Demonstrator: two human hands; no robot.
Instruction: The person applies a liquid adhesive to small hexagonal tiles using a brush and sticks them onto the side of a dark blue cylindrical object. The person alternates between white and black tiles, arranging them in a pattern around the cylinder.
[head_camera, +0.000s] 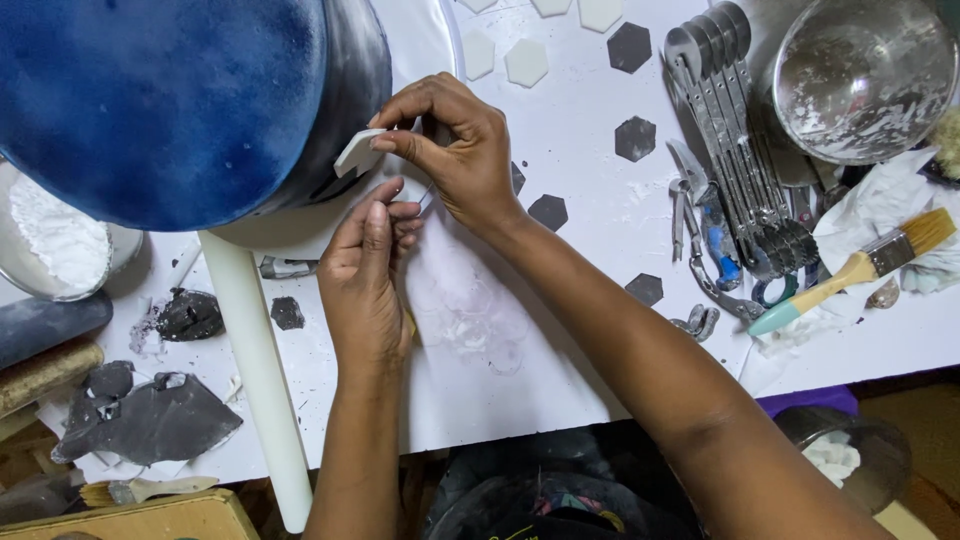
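While pressing a white hexagon piece (358, 152) against the dark lower side of the blue cake (160, 100), at nine o'clock of the right hand (455, 150), pinched shut on it between thumb and fingertips, likely to seat it flat. Left hand (368, 275) just beneath at six o'clock, fingers curled nearly closed, index tip up beside the piece as if steadying; nothing clearly held. Spare white hexagons (525, 62) and grey hexagons (635, 138) laid out at one o'clock, within reach. Brush (860, 268) parked at three o'clock.
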